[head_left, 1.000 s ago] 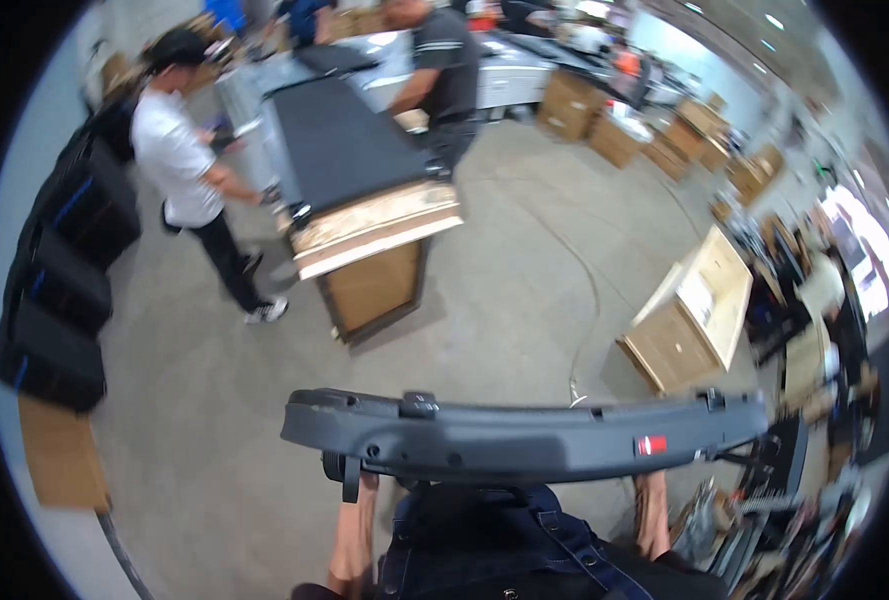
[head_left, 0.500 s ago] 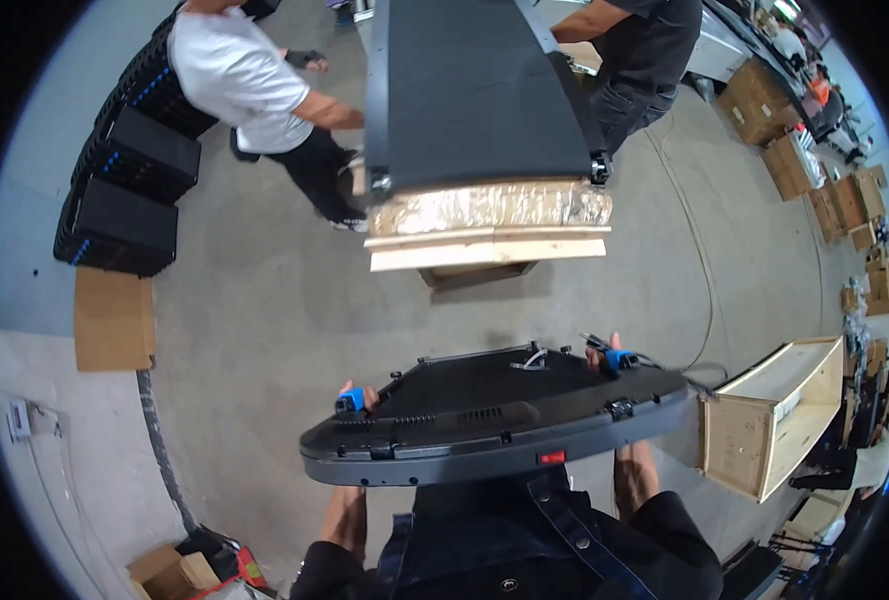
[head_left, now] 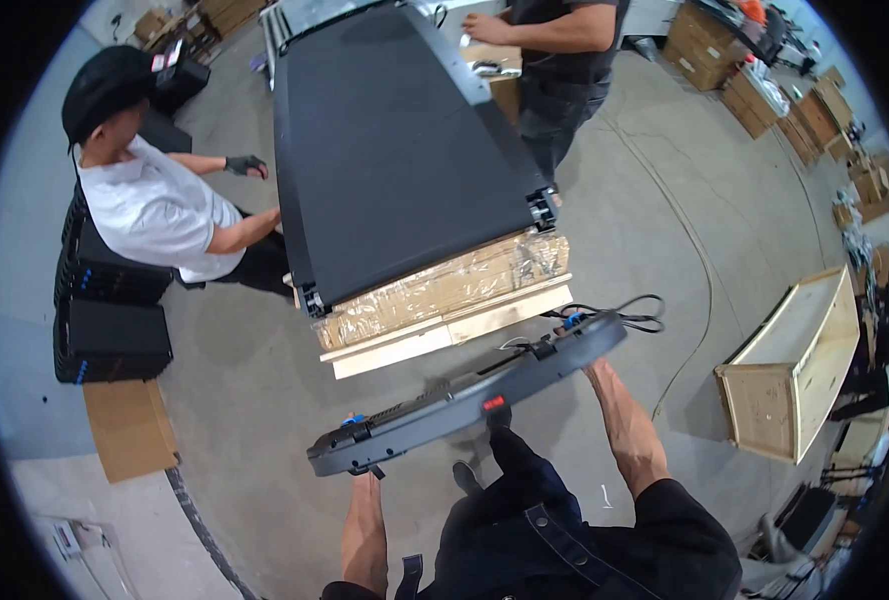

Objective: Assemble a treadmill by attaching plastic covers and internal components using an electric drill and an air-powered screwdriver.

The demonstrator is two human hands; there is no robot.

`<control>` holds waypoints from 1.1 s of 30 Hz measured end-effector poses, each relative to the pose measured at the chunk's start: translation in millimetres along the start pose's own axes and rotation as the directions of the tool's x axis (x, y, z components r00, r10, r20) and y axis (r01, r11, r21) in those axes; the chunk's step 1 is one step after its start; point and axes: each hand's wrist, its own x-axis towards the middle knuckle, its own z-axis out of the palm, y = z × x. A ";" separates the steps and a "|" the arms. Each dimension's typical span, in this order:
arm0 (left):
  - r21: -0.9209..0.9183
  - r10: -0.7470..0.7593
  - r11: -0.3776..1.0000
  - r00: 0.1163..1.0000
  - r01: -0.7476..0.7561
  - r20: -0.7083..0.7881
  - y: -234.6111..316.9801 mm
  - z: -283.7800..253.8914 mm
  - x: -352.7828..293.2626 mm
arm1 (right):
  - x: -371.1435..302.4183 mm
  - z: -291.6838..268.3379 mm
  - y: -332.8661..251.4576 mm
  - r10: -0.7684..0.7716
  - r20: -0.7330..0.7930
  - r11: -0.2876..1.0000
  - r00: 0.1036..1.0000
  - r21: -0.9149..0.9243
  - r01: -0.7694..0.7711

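Both my arms are stretched forward, carrying a treadmill's dark grey motor cover (head_left: 435, 422) between them. It is a long curved housing with a red switch on its near edge, tilted with its right end farther away. My left hand (head_left: 367, 482) is closed around the left end, mostly hidden under it. Around the right end my right hand (head_left: 595, 368) is closed, its fingers partly showing beside a blue piece. A black power cord (head_left: 647, 318) loops off that end. Just beyond lies a treadmill deck (head_left: 405, 150) with a black belt, resting on a plastic-wrapped carton (head_left: 445, 290) and wooden boards (head_left: 450, 335).
A co-worker in a white shirt (head_left: 155, 215) stands left of the deck, one hand at its side. Another in dark clothes (head_left: 565, 100) stands at its right. An open wooden crate (head_left: 790, 380) sits right. Black stacked units (head_left: 115, 335) line the left; a cable (head_left: 700, 260) crosses the floor.
The motor cover has come closer to the deck's near end, and its right end has swung away from me. The deck appears nearer and turned in view. Both hands keep their hold.
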 end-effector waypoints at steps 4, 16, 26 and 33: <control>0.254 0.123 0.962 0.990 -0.102 -0.068 -1.7 98.8 220.0 | -29.0 -39.7 -25.3 -0.250 -0.242 0.870 0.938 -0.482 0.108; 0.807 -0.110 0.456 0.923 0.376 -0.368 -82.1 122.3 243.7 | -577.6 -283.8 252.5 0.123 -0.840 0.968 0.528 -0.015 -0.249; 0.700 -0.676 -0.671 0.590 -0.245 -0.442 -261.2 -43.5 -50.3 | -883.1 -250.1 456.7 0.281 -0.858 0.943 0.431 0.329 0.040; 0.658 -0.688 -0.717 0.382 -0.231 -0.617 -380.4 -101.2 -138.2 | -1038.7 -315.6 548.1 0.132 -0.922 0.893 0.364 0.270 0.361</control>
